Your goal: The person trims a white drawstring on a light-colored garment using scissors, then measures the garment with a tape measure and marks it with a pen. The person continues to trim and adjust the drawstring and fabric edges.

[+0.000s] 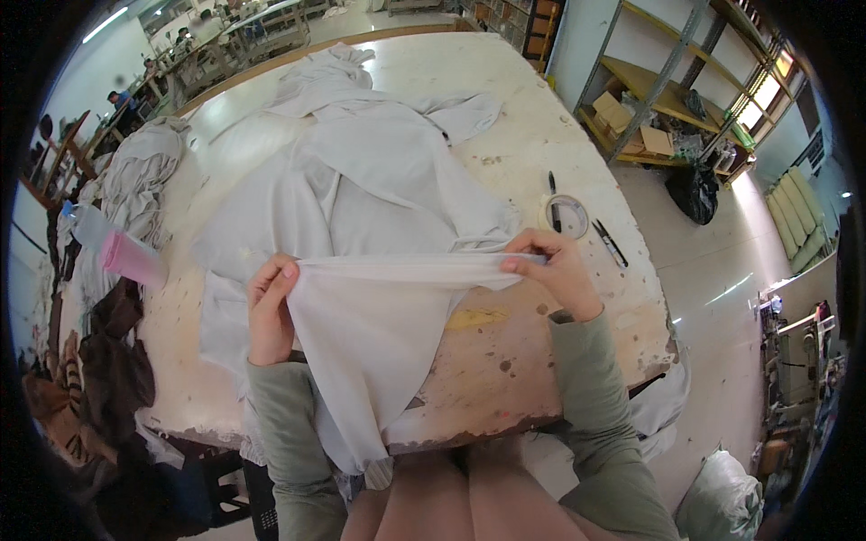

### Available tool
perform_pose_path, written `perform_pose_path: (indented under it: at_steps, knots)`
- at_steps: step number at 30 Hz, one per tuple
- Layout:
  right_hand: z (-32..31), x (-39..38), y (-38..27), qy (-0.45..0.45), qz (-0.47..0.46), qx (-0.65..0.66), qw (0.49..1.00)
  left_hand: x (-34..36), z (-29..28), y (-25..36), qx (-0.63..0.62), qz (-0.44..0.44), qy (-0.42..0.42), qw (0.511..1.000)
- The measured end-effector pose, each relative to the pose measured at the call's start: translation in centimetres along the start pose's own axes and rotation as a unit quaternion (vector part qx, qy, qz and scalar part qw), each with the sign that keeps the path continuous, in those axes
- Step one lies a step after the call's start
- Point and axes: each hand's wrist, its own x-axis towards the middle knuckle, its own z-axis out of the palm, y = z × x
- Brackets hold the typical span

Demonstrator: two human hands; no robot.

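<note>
A pale grey-white fabric garment (356, 343) is held up by its edge, stretched sideways between my hands and draping over the table's front edge. My left hand (272, 307) pinches one end of that edge, thumb on top. My right hand (555, 275) pinches the other end, fingers curled over it. More of the light grey cloth (361, 162) spreads crumpled across the worn white table (595, 352) beyond my hands. A tape roll (564, 200) and two dark pens (611, 243) lie right of the cloth.
At left are piled pale fabric (140, 171), dark brown cloth (108, 388) and a pink tumbler (135, 261). Metal shelves (649, 99) with boxes and a black bag (693, 189) stand at right; a white sack (722, 496) sits lower right. People work in the background at top left.
</note>
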Motion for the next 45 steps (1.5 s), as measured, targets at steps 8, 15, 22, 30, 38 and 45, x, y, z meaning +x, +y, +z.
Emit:
perform_pose_path:
  at_steps: [8, 15, 22, 30, 38, 45]
  knots:
    - [-1.3, 0.0, -0.2, 0.012, 0.012, 0.017, 1.000, 0.0, -2.8, 0.5, 0.054, 0.053, 0.087, 0.993]
    - [3.9, -0.3, -0.7, -0.037, -0.081, -0.043, 0.995, 0.7, 2.5, -2.4, 0.536, 0.250, 0.070, 0.803]
    - [6.3, -1.8, -0.3, -0.128, -0.096, 0.004, 0.987, -1.7, 5.9, -4.4, 0.265, 0.030, -0.237, 0.934]
    - [3.7, -0.5, -0.4, -0.056, -0.041, -0.035, 0.997, -0.7, 3.0, -1.6, 0.050, -0.026, -0.061, 0.997]
    - [3.2, -0.5, -0.4, -0.058, 0.004, 0.071, 0.996, -0.6, 2.2, -0.8, 0.028, -0.029, -0.041, 0.998]
    - [2.9, -0.7, -0.6, -0.043, -0.029, 0.057, 0.997, -0.8, 2.5, -0.5, 0.019, -0.023, -0.057, 0.998]
